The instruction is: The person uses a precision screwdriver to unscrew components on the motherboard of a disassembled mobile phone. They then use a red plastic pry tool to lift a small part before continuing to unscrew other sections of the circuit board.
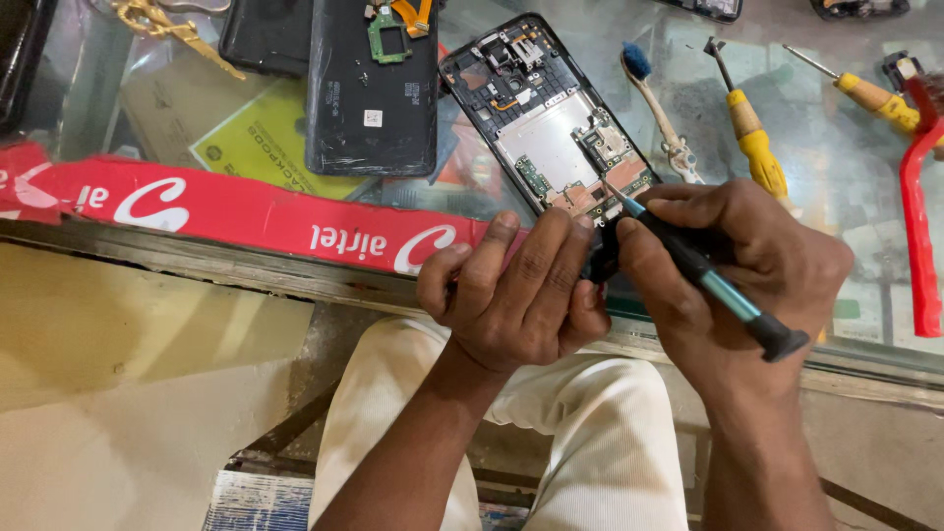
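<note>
Working at the near edge of the glass tabletop [865, 197], I hold an opened phone [551, 123] whose back cover is already off, so that the board, metal shields and small connectors lie exposed inside a black plastic frame. My left hand [516, 290] is curled narrow around the phone's lower end, fingers on top and pressing it steady against the tabletop rim. My right hand [742, 270] is closed on a slim screwdriver [703, 275] with a black grip and teal collar; its fine tip rests on the lower part of the board, beside a coppery patch. I judge the strip-down to be partly done: cover removed, board still seated, and I cannot tell how many screws remain. A second black slab [372, 93], matte and flat, lies to the left of the phone with a green flex part [388, 34] on its upper end. To the right, well apart from my hands, lie a worn toothbrush [657, 108] with blue bristles, two yellow-handled drivers [755, 143] and [870, 93], and a red plastic tool [919, 206], long and curved at its top. A red printed strip [246, 211] runs along the tabletop's front edge, glossy and creased. Gold-coloured scissors [162, 25] sit at the far left. My pale trousers [610, 433] show below.
</note>
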